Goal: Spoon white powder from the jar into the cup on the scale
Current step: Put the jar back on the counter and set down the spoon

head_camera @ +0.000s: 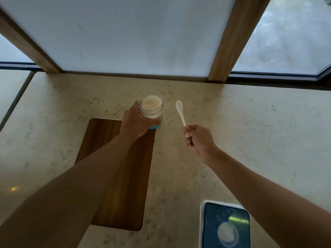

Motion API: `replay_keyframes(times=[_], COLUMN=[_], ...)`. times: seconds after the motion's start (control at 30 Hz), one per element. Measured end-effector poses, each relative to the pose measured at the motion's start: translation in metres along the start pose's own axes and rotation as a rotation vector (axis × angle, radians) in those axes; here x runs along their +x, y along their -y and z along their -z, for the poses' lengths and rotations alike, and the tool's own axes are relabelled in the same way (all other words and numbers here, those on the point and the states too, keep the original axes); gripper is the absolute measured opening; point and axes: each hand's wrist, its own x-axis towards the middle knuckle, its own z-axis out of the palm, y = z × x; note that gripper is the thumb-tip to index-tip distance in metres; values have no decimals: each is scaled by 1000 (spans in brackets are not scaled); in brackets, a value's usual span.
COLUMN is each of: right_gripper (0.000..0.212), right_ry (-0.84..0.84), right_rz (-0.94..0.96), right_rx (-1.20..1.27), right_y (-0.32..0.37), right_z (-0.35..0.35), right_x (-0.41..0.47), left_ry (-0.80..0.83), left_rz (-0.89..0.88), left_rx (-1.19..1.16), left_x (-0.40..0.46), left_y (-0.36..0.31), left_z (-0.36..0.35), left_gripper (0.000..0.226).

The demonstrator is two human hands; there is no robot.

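A clear jar [151, 104] holding white powder, with a blue base, stands at the far end of the wooden board; my left hand [137, 123] is wrapped around its near left side. A white spoon [180, 111] points away from me to the right of the jar, its bowl looking empty, and my right hand [198, 139] pinches the handle's end. Down at the lower right lies the scale [224, 224], a dark glass plate in a white frame, with a clear cup [228, 234] on it that is cut off by the frame's bottom edge.
A dark wooden board [116, 203] is set into the pale marble counter [250, 133], under my left forearm. A frosted panel between two wooden posts [232, 38] closes off the back, with window glass on either side.
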Motion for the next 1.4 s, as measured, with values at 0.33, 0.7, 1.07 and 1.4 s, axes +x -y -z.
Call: replay_keyframes(times=[0.33, 0.7, 1.07, 1.4], right_gripper=[8, 5, 5, 13], right_ry=[-73, -57, -32, -14], right_rz=[45, 37, 80, 99], right_rx=[-130, -74, -92, -118], right_y=[3, -9, -13, -12], right_z=[-16, -17, -26, -25], right_x=[31, 39, 40, 31], left_ry=[16, -53, -7, -3], left_rz=[33, 40, 41, 25], left_rx=[34, -26, -121, -107], left_x=[34, 42, 46, 23], left_y=[19, 29, 33, 36], left_z=[-11, -23, -25, -22], left_gripper=[90, 88, 96, 96])
